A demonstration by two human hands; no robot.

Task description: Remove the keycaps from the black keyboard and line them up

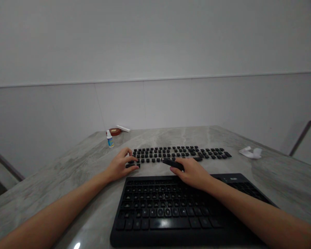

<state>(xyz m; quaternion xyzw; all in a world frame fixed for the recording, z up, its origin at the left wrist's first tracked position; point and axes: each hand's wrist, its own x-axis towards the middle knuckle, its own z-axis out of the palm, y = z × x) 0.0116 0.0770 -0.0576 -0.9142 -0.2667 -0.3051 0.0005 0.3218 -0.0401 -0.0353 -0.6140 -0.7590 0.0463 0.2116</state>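
My left hand (121, 163) is at the left end of several rows of loose black keycaps (158, 155) laid out on the table. Its thumb and fingers are apart, with the fingertips at the end keycaps; I cannot tell whether it presses on any. My right hand (190, 172) is closed around a dark pen-shaped tool (173, 164) whose tip points left, just over the nearest keycap row. Below lies a black keyboard (191, 238), partly hidden by my right hand and forearm. Many upper key positions are bare, while the lower rows and space bar (170, 223) have their caps on.
A small white spray bottle (110, 140) with a blue label stands at the back left. Behind it are a reddish-brown object (114, 131) and a white strip (123, 128). Crumpled white tissue (251, 152) lies at the right. A pale wall (155, 103) borders the marbled grey table (80, 166).
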